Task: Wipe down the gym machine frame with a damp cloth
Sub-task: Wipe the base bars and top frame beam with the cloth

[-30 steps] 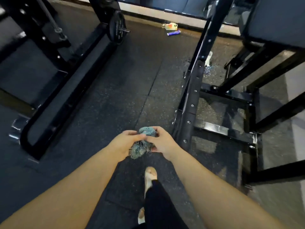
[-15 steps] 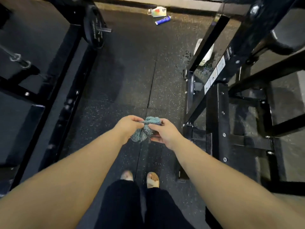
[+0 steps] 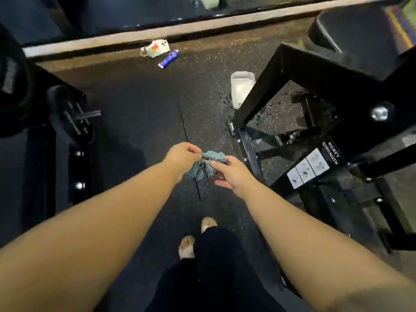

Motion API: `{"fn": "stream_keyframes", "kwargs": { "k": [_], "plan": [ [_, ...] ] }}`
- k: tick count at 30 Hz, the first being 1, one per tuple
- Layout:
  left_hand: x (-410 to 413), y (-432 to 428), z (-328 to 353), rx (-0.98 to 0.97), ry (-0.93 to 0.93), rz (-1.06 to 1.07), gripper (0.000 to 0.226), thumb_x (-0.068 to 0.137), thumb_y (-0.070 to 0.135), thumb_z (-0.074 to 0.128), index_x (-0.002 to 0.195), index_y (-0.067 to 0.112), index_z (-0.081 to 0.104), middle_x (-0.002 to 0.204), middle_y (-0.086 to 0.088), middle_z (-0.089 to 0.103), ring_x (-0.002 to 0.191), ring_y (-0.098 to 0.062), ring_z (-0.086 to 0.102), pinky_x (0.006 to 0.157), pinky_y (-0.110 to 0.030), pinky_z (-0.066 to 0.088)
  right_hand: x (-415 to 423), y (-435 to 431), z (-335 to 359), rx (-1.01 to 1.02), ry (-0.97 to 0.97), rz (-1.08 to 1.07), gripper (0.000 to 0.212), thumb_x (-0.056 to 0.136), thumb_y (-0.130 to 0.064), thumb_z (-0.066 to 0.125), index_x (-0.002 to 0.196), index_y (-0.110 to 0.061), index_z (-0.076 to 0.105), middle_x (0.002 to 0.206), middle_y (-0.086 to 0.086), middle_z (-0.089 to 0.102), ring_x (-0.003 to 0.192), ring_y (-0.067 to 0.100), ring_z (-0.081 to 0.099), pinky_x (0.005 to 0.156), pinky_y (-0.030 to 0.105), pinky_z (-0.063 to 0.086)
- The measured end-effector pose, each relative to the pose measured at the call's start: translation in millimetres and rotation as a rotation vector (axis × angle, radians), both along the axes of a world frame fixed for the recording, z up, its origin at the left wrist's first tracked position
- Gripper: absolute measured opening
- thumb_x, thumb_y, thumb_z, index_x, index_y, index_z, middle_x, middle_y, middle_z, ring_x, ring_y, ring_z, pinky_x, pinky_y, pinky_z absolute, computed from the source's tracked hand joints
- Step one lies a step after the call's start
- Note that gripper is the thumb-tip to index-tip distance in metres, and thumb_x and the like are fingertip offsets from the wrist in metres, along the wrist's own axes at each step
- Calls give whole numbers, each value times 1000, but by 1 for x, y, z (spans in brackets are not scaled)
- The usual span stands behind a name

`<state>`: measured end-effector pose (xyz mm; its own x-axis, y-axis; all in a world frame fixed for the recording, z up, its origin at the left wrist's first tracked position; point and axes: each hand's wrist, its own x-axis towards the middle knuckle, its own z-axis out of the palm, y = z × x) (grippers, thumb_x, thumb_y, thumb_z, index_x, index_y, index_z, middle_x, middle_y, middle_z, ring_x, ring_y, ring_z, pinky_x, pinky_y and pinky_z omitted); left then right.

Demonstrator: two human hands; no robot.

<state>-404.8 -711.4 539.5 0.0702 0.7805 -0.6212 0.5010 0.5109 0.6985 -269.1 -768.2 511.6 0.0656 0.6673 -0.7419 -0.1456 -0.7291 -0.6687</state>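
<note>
A bunched blue-grey cloth (image 3: 203, 168) hangs between my two hands at the middle of the view, above the dark rubber floor. My left hand (image 3: 181, 157) pinches its left upper edge. My right hand (image 3: 231, 174) pinches the right upper edge with thumb and forefinger, its other fingers loose below. The black gym machine frame (image 3: 319, 70) stands just to the right, with a slanted beam carrying a white sticker strip and the words HEAVY STRENGTH (image 3: 314, 168). Neither hand touches the frame.
A white plastic tub (image 3: 240, 86) sits on the floor beside the frame's far leg. A colourful pouch (image 3: 155, 48) and a blue tube (image 3: 168, 59) lie by the wall ledge. Another black rack with a weight plate (image 3: 72, 122) stands at the left. My feet (image 3: 195, 235) are below.
My head has tilted up and moved closer to the frame, so the tub and wall ledge come into view. Both hands stay on the cloth, spreading it slightly wider.
</note>
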Motion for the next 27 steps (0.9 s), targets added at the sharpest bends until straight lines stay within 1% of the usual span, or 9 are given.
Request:
{"fn": "stream_keyframes", "kwargs": {
  "k": [3, 5, 8, 11, 15, 20, 22, 24, 27],
  "plan": [
    [15, 88, -5, 2, 26, -96, 13, 88, 6, 62, 84, 18, 58, 81, 0, 56, 59, -7, 43, 42, -10, 33, 9, 73, -7, -14, -30, -65, 40, 93, -26, 63, 128, -13, 50, 111, 1, 61, 77, 11, 58, 65, 24, 53],
    [27, 138, -11, 17, 47, -140, 13, 88, 7, 61, 84, 18, 58, 81, 0, 56, 59, -8, 43, 43, -11, 33, 17, 115, -12, -14, -59, -100, 44, 93, -29, 62, 131, -12, 48, 98, -3, 61, 66, 10, 53, 58, 21, 48],
    [53, 221, -25, 17, 82, -156, 8, 90, 9, 60, 90, 17, 60, 79, 0, 57, 54, -10, 41, 40, -12, 32, 38, 193, -27, -24, -56, -203, 51, 94, -28, 61, 139, -15, 41, 87, -9, 56, 65, 9, 51, 58, 21, 45],
    [83, 305, -41, -37, 96, -200, 9, 91, 10, 58, 91, 18, 60, 70, 3, 54, 46, -10, 35, 33, -13, 28, 63, 273, -37, -64, -70, -269, 48, 95, -24, 60, 139, -11, 43, 90, -5, 56, 66, 9, 54, 58, 20, 49],
    [113, 389, -59, -64, 97, -245, 10, 89, 11, 62, 86, 19, 57, 78, 2, 59, 47, -10, 37, 33, -12, 30, 87, 346, -55, -127, -60, -342, 51, 98, -19, 54, 145, -10, 35, 115, 6, 57, 73, 12, 59, 70, 27, 54],
    [172, 496, -105, -73, 166, -351, 10, 90, 11, 61, 83, 18, 58, 70, 1, 55, 48, -12, 38, 31, -13, 29, 121, 438, -114, -187, -163, -412, 47, 98, -26, 52, 142, -13, 41, 134, 9, 55, 115, 31, 58, 98, 48, 48],
    [207, 536, -135, -84, 198, -434, 11, 92, 11, 58, 86, 18, 63, 87, -4, 64, 59, -16, 49, 46, -13, 40, 145, 476, -154, -217, -206, -450, 43, 97, -26, 51, 137, -10, 48, 136, 11, 54, 120, 31, 54, 100, 50, 46],
    [244, 569, -162, -77, 221, -502, 18, 94, 13, 52, 106, 12, 66, 111, -8, 65, 75, -21, 56, 65, -22, 44, 172, 510, -187, -237, -211, -535, 36, 97, -17, 51, 130, -3, 51, 131, 15, 55, 121, 35, 52, 99, 52, 45],
    [297, 612, -207, -74, 206, -601, 24, 96, 15, 47, 115, 13, 63, 114, -8, 64, 67, -17, 50, 55, -19, 40, 211, 553, -218, -272, -235, -674, 27, 94, -11, 51, 120, -5, 57, 113, 19, 59, 111, 39, 57, 93, 55, 48]
  ]
}}
